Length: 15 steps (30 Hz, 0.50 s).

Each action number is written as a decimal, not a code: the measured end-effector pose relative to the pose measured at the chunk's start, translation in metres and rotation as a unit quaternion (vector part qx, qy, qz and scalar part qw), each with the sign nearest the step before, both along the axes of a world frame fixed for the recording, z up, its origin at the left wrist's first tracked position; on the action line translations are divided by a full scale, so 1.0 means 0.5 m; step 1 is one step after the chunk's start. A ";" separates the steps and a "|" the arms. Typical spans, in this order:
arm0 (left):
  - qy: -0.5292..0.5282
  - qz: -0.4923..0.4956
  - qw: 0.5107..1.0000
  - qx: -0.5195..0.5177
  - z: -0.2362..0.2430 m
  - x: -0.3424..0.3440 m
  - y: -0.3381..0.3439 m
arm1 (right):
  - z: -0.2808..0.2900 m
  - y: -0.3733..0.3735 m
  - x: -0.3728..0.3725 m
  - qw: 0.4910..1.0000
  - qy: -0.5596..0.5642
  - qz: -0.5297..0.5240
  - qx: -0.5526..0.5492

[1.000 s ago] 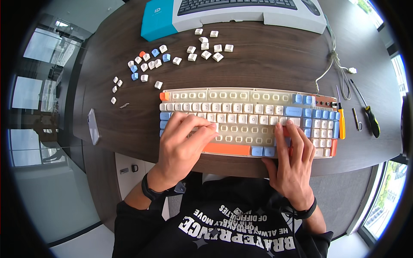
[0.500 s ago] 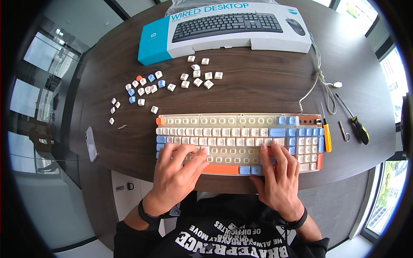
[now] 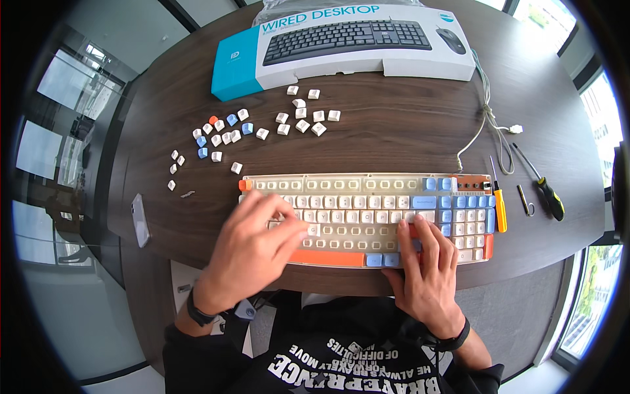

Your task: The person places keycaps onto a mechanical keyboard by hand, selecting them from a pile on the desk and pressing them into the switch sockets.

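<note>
A keyboard [image 3: 339,185] with cream, blue and orange keycaps lies along the near side of the dark desk; its top row and two middle rows show mostly bare switches. My left hand [image 3: 249,241], slightly blurred, hovers over the keyboard's left part with curled fingers, the thumb beside a lone white keycap [image 3: 314,230] in the middle rows; whether anything is between the fingertips is unclear. My right hand [image 3: 425,279] rests on the keyboard's right part, fingers outstretched near the red key, thumb at the front edge. Several loose white, blue and orange keycaps [image 3: 301,126] lie beyond the keyboard.
A white-and-teal keyboard box [image 3: 348,65] lies at the back, with a coiled cable [image 3: 487,115] beside it. A yellow screwdriver [image 3: 500,210], black-green screwdriver [image 3: 551,200] and small metal tool [image 3: 524,200] lie right. A phone [image 3: 140,220] lies left, near the desk's edge.
The view shifted, so the desk sits lower in the picture. In the last half second my left hand moved left off the lone white keycap, which stays on the keyboard. My right hand stays put.
</note>
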<state>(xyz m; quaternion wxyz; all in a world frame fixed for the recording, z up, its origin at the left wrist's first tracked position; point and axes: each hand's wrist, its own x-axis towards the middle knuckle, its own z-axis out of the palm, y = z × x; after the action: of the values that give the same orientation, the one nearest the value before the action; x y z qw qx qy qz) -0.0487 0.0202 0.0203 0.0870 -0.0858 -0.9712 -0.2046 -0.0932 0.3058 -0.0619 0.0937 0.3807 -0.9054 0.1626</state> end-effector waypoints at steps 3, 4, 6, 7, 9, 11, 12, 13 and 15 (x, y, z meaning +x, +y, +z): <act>0.044 0.021 0.999 -0.014 0.036 -0.068 -0.043 | 0.004 -0.001 0.001 1.000 -0.001 -0.005 0.001; 0.069 0.019 0.997 -0.018 0.039 -0.100 -0.063 | 0.008 0.001 0.002 1.000 0.001 -0.009 0.004; 0.030 0.061 0.998 0.009 0.038 -0.172 -0.094 | 0.005 0.002 0.000 1.000 -0.003 -0.009 0.007; 0.020 0.074 0.997 -0.012 0.042 -0.206 -0.107 | 0.005 0.003 -0.001 1.000 -0.004 -0.007 0.009; -0.015 0.087 0.996 -0.031 0.026 -0.263 -0.145 | 0.002 0.001 -0.002 1.000 -0.004 0.000 0.002; -0.051 0.095 0.993 -0.046 -0.004 -0.317 -0.182 | 0.001 0.000 -0.002 1.000 -0.003 0.001 -0.001; -0.053 0.088 0.993 -0.064 -0.018 -0.339 -0.200 | 0.000 0.000 -0.002 1.000 -0.005 0.003 0.000; -0.055 0.078 0.992 -0.081 -0.029 -0.361 -0.208 | 0.001 0.002 -0.001 1.000 -0.007 0.002 0.003; -0.039 0.060 0.993 -0.092 -0.047 -0.384 -0.220 | 0.002 0.006 0.000 0.999 -0.035 0.008 -0.006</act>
<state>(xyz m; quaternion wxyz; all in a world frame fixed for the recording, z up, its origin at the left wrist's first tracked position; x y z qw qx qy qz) -0.2406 -0.0899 -0.0030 0.0529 -0.0270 -0.9919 -0.1119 -0.0931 0.3087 -0.0607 0.0626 0.3812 -0.9042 0.1819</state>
